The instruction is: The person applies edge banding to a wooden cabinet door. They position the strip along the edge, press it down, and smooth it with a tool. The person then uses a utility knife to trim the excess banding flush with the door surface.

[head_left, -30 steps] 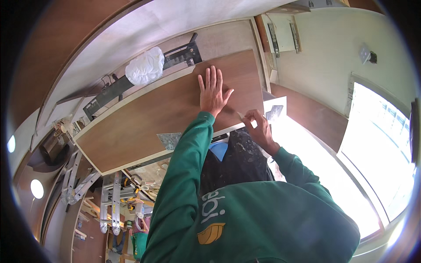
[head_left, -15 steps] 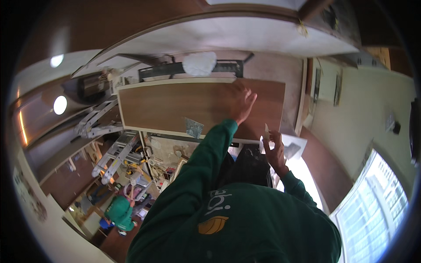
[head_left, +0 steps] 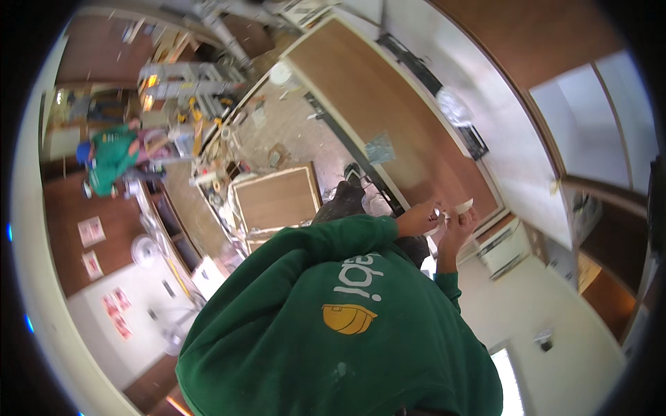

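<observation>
My right hand [head_left: 458, 229] pinches a short pale strip [head_left: 463, 206] that sticks up past the fingertips. Close beside it is my left hand [head_left: 418, 219], fingers drawn together; what lies in them, if anything, is too small to make out. Both hands are in front of my body, at the near end of a long brown panel [head_left: 368, 83] with pale edges. On that panel lies a crumpled piece of clear plastic [head_left: 379, 148].
Beyond the panel, a whitish bundle [head_left: 454, 106] rests on a black rail [head_left: 416, 64]. A framed brown board [head_left: 276, 200] lies to my left amid clutter. Farther left stand a metal ladder [head_left: 191, 80] and a person in green [head_left: 111, 156]. A white-walled cabinet [head_left: 590, 118] is at right.
My left hand has come off the brown panel and over to the right hand, which still holds the strip. The view has turned, bringing more of the cluttered floor into sight.
</observation>
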Action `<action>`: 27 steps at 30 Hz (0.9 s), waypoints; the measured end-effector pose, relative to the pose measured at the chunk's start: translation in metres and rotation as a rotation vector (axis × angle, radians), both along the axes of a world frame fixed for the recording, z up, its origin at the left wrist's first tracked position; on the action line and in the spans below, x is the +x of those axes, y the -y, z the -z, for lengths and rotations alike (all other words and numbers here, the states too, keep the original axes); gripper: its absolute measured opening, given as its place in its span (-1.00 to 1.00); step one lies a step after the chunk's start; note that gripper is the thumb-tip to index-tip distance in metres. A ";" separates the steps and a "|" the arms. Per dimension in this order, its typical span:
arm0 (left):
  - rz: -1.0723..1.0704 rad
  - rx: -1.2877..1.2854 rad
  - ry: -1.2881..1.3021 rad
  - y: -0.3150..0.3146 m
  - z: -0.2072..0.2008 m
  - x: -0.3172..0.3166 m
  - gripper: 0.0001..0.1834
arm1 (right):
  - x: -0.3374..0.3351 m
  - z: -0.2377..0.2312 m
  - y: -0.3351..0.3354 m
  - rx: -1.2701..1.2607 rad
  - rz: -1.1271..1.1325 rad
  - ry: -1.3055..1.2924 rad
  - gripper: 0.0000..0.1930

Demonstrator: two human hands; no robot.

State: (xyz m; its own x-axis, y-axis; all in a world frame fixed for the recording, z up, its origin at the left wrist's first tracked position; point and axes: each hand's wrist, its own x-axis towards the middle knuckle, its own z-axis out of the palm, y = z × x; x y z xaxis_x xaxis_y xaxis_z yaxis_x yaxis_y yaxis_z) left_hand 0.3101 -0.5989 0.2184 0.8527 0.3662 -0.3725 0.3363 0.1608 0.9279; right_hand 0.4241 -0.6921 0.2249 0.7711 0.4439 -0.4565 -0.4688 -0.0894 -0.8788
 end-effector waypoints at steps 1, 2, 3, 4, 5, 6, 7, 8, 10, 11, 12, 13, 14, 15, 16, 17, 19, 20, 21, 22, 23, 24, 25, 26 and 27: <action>-0.011 0.071 -0.005 -0.012 -0.030 0.001 -0.53 | 0.000 -0.004 -0.004 -0.019 -0.012 0.013 -0.41; -0.028 0.146 -0.020 -0.026 -0.049 -0.004 -0.52 | -0.002 -0.004 -0.011 -0.032 -0.028 0.021 -0.39; -0.057 0.235 0.021 -0.024 -0.032 -0.020 -0.46 | -0.009 0.006 -0.013 -0.079 -0.132 -0.002 -0.48; -0.137 0.164 0.054 -0.024 -0.034 -0.027 -0.46 | -0.011 0.019 -0.013 -0.087 -0.187 -0.124 -0.52; -0.209 0.085 0.097 -0.025 -0.035 -0.032 -0.46 | -0.012 0.032 -0.012 -0.112 -0.232 -0.242 -0.55; -0.259 0.028 0.156 -0.031 -0.043 -0.034 -0.47 | -0.007 0.030 -0.016 -0.118 -0.260 -0.347 -0.58; -0.257 -0.049 0.175 -0.039 -0.056 -0.036 -0.47 | -0.003 0.021 -0.019 0.007 -0.380 -0.435 -0.48; -0.254 -0.126 0.194 -0.046 -0.069 -0.040 -0.46 | 0.000 0.014 -0.026 -0.042 -0.399 -0.434 -0.48; -0.262 -0.122 0.228 -0.058 -0.084 -0.050 -0.47 | 0.007 0.001 -0.040 -0.147 -0.440 -0.435 -0.47; -0.283 -0.043 0.232 -0.063 -0.088 -0.058 -0.47 | 0.017 0.007 -0.051 -0.117 -0.593 -0.470 -0.54; -0.300 0.022 0.276 -0.065 -0.088 -0.062 -0.47 | 0.022 0.006 -0.058 -0.106 -0.653 -0.446 -0.54; -0.316 0.089 0.319 -0.067 -0.090 -0.066 -0.48 | 0.023 0.003 -0.066 -0.091 -0.708 -0.426 -0.55; -0.336 0.149 0.401 -0.070 -0.086 -0.065 -0.48 | 0.025 0.000 -0.073 -0.076 -0.763 -0.405 -0.55; -0.366 0.213 0.475 -0.073 -0.080 -0.065 -0.49 | 0.020 -0.010 -0.085 -0.028 -0.733 -0.391 -0.53; -0.433 0.231 0.496 -0.078 -0.073 -0.062 -0.49 | 0.009 -0.030 -0.097 0.022 -0.696 -0.379 -0.52; -0.501 0.247 0.514 -0.080 -0.067 -0.060 -0.48 | -0.003 -0.049 -0.107 0.070 -0.658 -0.371 -0.50; -0.564 0.215 0.538 -0.087 -0.069 -0.063 -0.48 | -0.019 -0.080 -0.126 0.193 -0.711 -0.455 -0.47; -0.572 0.170 0.536 -0.092 -0.072 -0.072 -0.47 | -0.027 -0.088 -0.135 0.257 -0.734 -0.498 -0.46; -0.572 0.128 0.534 -0.098 -0.078 -0.080 -0.46 | -0.037 -0.092 -0.141 0.271 -0.730 -0.474 -0.44; -0.557 0.160 0.467 -0.102 -0.084 -0.088 -0.45 | -0.035 -0.086 -0.144 0.260 -0.755 -0.457 -0.46; -0.541 0.191 0.400 -0.106 -0.090 -0.094 -0.43 | -0.031 -0.073 -0.146 0.248 -0.779 -0.439 -0.47; -0.538 0.216 0.317 -0.105 -0.092 -0.101 -0.41 | -0.038 -0.071 -0.146 0.227 -0.811 -0.437 -0.48; -0.605 0.323 0.245 -0.103 -0.086 -0.103 -0.39 | -0.040 -0.073 -0.146 0.219 -0.805 -0.454 -0.49; -0.669 0.428 0.169 -0.098 -0.075 -0.103 -0.37 | -0.041 -0.075 -0.143 0.210 -0.797 -0.470 -0.51; -0.730 0.532 0.089 -0.096 -0.065 -0.102 -0.34 | -0.047 -0.081 -0.142 0.202 -0.788 -0.490 -0.52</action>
